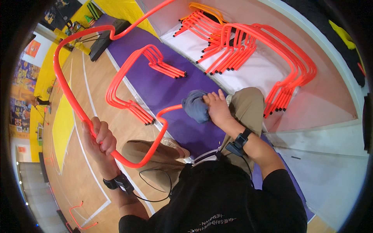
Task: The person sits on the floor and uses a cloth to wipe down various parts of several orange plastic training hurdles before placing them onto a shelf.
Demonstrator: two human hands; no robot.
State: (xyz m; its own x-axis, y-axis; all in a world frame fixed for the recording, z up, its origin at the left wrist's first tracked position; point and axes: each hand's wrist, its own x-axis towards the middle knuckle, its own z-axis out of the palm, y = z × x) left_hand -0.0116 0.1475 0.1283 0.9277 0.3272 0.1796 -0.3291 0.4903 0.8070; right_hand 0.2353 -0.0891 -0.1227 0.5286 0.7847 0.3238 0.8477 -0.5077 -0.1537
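Observation:
My left hand (100,137) is wrapped around the bar of an orange-red training hurdle (68,91), which is lifted off the floor. One end of this hurdle rises past the top edge of the view. A crumpled blue-grey cloth (195,106) covers its other end, and my right hand (217,106) grips the cloth there. How the fingers lie beneath the cloth is hidden. Just beyond the held hurdle, several nested orange-red hurdles (123,77) stand across the purple strip and the wooden floor.
Stacked hurdles (271,40) line a white ledge (186,43) at the right, with orange-yellow ones (207,7) at its far end. A black base (100,46) stands on the floor at upper left. Far left is another person (42,101). A lone hurdle (77,217) lies lower left.

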